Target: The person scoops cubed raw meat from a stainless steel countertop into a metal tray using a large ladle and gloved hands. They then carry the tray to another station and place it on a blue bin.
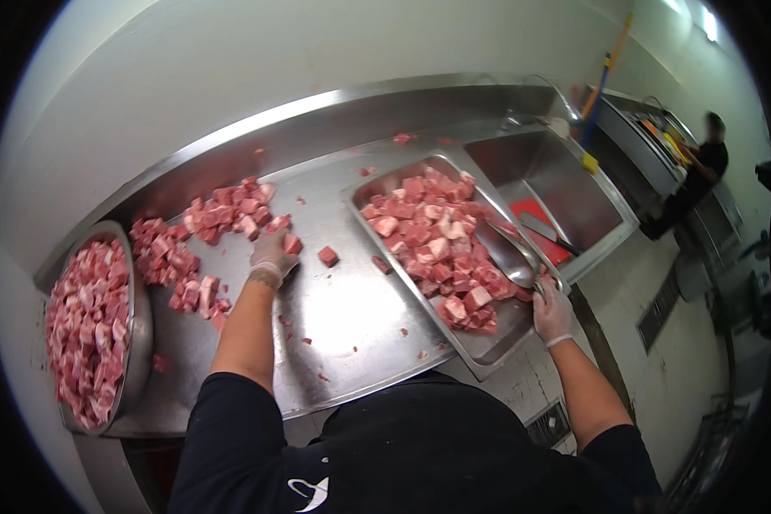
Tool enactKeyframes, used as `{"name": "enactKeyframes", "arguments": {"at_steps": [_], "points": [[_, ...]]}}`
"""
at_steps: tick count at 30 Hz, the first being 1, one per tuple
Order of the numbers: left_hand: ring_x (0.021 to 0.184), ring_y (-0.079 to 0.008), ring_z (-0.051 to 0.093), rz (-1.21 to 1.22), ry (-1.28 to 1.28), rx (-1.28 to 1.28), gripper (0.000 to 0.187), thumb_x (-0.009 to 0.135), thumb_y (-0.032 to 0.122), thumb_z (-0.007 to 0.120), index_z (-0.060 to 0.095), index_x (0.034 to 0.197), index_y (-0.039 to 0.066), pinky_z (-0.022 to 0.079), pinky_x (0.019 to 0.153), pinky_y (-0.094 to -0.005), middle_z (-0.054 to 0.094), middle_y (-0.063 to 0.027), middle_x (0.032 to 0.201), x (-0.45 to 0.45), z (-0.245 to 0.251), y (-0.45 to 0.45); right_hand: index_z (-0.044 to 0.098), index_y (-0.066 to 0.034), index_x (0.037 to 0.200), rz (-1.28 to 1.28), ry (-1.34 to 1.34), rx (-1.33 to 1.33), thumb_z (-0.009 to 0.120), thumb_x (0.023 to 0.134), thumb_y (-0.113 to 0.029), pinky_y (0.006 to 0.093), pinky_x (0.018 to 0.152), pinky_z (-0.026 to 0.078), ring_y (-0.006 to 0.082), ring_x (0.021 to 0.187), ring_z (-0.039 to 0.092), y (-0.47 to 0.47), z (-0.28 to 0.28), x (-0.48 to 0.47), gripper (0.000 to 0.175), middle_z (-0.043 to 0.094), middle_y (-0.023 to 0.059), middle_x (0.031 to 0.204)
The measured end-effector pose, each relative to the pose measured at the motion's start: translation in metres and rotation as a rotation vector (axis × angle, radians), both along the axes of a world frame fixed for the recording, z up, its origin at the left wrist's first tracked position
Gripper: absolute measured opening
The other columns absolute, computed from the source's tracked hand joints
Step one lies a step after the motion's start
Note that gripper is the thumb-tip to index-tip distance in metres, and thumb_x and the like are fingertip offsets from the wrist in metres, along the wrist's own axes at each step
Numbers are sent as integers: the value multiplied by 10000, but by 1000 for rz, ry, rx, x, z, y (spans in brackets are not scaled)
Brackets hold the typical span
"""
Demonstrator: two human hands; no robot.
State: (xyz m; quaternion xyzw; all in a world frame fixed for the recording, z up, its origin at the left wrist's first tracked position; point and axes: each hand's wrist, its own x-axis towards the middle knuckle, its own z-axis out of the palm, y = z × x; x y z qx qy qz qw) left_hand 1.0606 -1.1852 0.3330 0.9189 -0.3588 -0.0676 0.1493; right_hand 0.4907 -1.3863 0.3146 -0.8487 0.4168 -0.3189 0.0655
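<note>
My left hand (274,258), in a clear glove, is at the near right side of a spread of raw meat cubes (225,212) on the steel table; its fingers touch the cubes, and whether it grips one I cannot tell. My gloved right hand (551,310) is closed on the handle of a metal scoop (513,260) at the right edge of a steel tray (405,292). Cubed raw meat (427,231) fills much of this tray. One loose cube (327,256) lies between my left hand and the tray. At the far left stands a large metal bowl (142,347) heaped with meat pieces.
Small meat scraps dot the steel table (360,321). Right of the tray is a steel sink (568,160) with a red cutting board (532,212) and a knife (543,229). Beyond it, long-handled tools (599,103) stand near another counter, where a person (700,164) works.
</note>
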Motion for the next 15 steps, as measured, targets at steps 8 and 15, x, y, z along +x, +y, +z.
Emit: {"name": "enactKeyframes", "arguments": {"at_steps": [8,15], "points": [[1235,-361,601,-239,109,-97,580,680,222,836,696,1241,178,493,1058,-425,607,-174,1312,-3,-17,-32,673,-88,1190,-86,10,29,638,913,-184,536,823,538,428,950,680,-5,-1,-23,296,715,200,1031],[862,-165,655,86,731,-639,393,767,25,772,628,1132,50,561,737,-308,676,-59,1046,51,-73,34,681,-108,1111,14,-5,-8,675,873,-179,538,757,532,422,846,677,-31,-6,0,248,708,169,903]]}}
